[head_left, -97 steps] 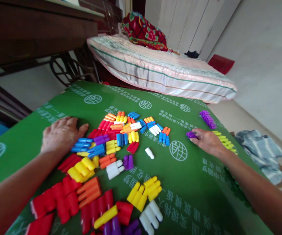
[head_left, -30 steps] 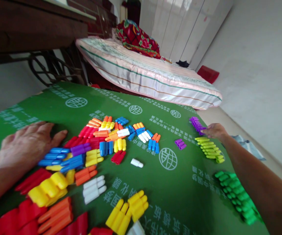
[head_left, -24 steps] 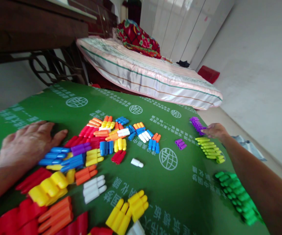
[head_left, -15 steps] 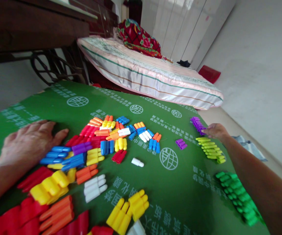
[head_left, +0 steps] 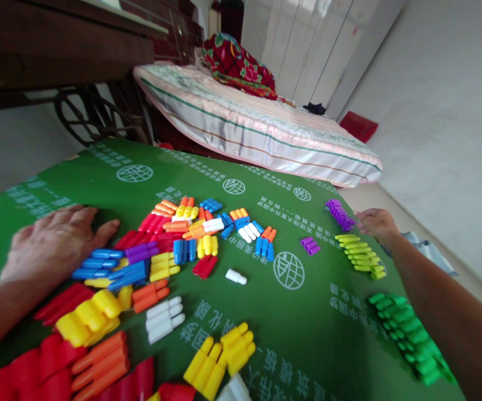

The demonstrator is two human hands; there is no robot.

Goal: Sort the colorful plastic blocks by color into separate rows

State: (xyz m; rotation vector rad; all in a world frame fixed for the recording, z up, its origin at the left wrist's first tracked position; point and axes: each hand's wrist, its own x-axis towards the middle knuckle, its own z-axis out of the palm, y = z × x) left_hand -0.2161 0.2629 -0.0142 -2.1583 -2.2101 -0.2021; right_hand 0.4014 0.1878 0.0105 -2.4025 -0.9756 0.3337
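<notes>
My left hand (head_left: 52, 239) lies flat on the green board, fingers stretched out, holding nothing. Right beside it are blue bullet-shaped plastic blocks (head_left: 98, 263) and a purple block (head_left: 141, 252). At the board's right edge is my right hand (head_left: 376, 223), its fingers apart from a row of purple blocks (head_left: 340, 215) and nothing visible in them. Nearer to me than that hand lies a row of lime-yellow blocks (head_left: 360, 255), then a longer row of green blocks (head_left: 410, 334), partly behind my forearm. One more purple block (head_left: 310, 245) sits alone to the left.
Mixed red, yellow, orange, blue and white blocks (head_left: 207, 245) spread over the middle and left of the green board (head_left: 316, 312). A single white block (head_left: 235, 277) lies apart. Beyond the board stand a bed (head_left: 257, 122) and, at left, a dark table with an iron wheel (head_left: 86, 111).
My right hand has drawn back slightly to the right, away from the purple row, which stays put. My left hand rests in the same place.
</notes>
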